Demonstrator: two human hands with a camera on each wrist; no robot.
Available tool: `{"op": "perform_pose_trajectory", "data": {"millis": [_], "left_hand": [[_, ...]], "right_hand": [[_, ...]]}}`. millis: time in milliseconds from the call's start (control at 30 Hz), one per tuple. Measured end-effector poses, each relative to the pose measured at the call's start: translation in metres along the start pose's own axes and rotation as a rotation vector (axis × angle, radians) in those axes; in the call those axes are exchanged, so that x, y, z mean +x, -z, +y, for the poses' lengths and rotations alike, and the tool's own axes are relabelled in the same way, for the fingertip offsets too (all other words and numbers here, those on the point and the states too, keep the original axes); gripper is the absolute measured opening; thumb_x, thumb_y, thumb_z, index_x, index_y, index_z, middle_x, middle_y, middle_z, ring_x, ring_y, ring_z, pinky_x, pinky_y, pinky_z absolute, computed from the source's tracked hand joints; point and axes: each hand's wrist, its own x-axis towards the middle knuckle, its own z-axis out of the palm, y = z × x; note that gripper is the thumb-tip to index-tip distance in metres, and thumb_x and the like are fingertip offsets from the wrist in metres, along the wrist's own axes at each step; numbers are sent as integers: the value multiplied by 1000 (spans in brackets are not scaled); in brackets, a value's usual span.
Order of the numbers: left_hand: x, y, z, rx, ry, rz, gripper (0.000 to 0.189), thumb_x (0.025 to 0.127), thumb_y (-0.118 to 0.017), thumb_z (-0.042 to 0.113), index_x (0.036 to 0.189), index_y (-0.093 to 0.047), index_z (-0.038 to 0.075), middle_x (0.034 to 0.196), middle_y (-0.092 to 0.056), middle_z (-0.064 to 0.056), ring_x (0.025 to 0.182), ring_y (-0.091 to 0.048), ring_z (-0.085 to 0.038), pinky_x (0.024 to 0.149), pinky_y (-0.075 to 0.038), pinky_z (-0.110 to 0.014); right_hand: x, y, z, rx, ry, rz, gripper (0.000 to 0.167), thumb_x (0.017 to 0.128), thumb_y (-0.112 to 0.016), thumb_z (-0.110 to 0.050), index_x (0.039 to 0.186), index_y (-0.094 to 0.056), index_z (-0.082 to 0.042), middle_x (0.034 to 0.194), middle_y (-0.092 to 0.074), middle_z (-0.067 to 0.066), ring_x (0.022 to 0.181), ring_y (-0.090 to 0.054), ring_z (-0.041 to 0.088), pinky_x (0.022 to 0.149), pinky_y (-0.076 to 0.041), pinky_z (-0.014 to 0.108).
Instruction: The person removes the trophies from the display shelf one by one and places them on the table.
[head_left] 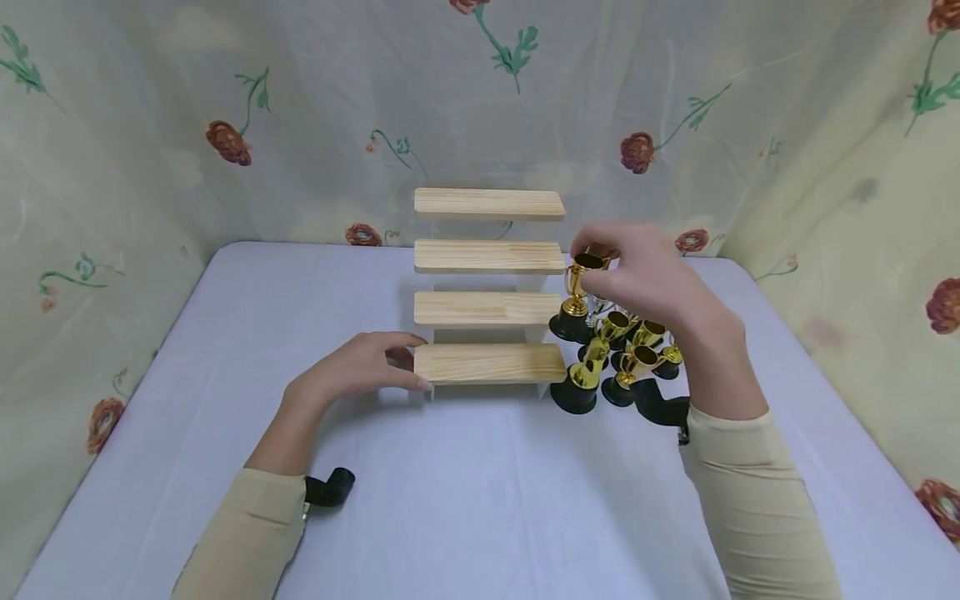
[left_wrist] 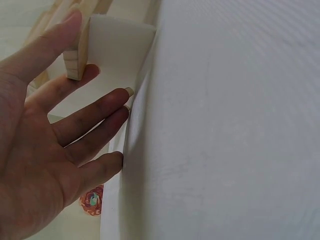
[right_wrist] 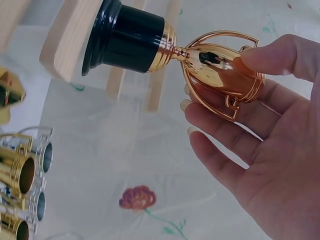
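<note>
A four-tier display stand [head_left: 489,364] with pale wooden steps and white supports stands on the table. My left hand [head_left: 360,367] is at the left end of its lowest step. In the left wrist view, thumb and index finger pinch the wooden board [left_wrist: 74,62], the other fingers spread near the cloth. Right of the stand, my right hand [head_left: 648,275] holds a gold trophy cup [right_wrist: 220,70] by its bowl, between thumb and fingers. The trophy's black base [right_wrist: 125,37] points toward the stand and overlaps a step's end in the right wrist view.
Several small gold trophies [head_left: 617,323] and silver ones [right_wrist: 42,200] are grouped right of the stand, below my right hand. One gold trophy [head_left: 585,373] stands close to the lowest step's right end. A white cloth [head_left: 465,492] covers the table; a flowered curtain [head_left: 315,150] hangs behind.
</note>
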Motion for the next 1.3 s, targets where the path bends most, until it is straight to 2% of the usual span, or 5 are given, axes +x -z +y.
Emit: {"op": "perform_pose_trajectory", "data": {"millis": [267,433,633,967,1300], "left_hand": [[-1,-1,-1,16,-11,3,77,74,-78,60,140,-54,28,120,-67,2,113,-59,-18,95,-47,-40],[-1,0,0,5,-10,0,76,74,-79,60,139,-55,29,120,-67,2,113,-59,-18,94,-47,-41],[-2,-2,1,-6,-13,-4,74,74,-79,59,137,-56,29,118,-68,2,112,-59,-17,95,-46,-40],[-3,-1,2,-13,-12,9,74,72,-79,61,136,-56,31,119,-67,4,112,-59,-16,95,-47,-39],[-5,-1,5,-16,-6,4,74,73,-80,59,137,-55,31,119,-66,4,112,-59,-16,94,-47,-39]], "right_hand": [[-11,12,16,-3,-61,43,27,81,-59,-11,106,-69,-16,106,-69,10,94,-55,24,74,-39,39],[-17,21,28,-17,-63,76,26,82,-60,-10,106,-70,-13,103,-70,12,91,-56,24,72,-41,38],[-27,26,42,-41,-79,70,24,85,-61,-13,107,-70,-10,108,-70,13,99,-59,27,80,-43,44],[-37,31,58,-81,-112,54,26,83,-63,-16,107,-71,-12,109,-64,11,91,-57,26,70,-41,37],[-51,39,76,-106,-166,58,29,82,-64,-13,110,-71,-12,103,-70,13,90,-57,26,70,-40,37]]}}
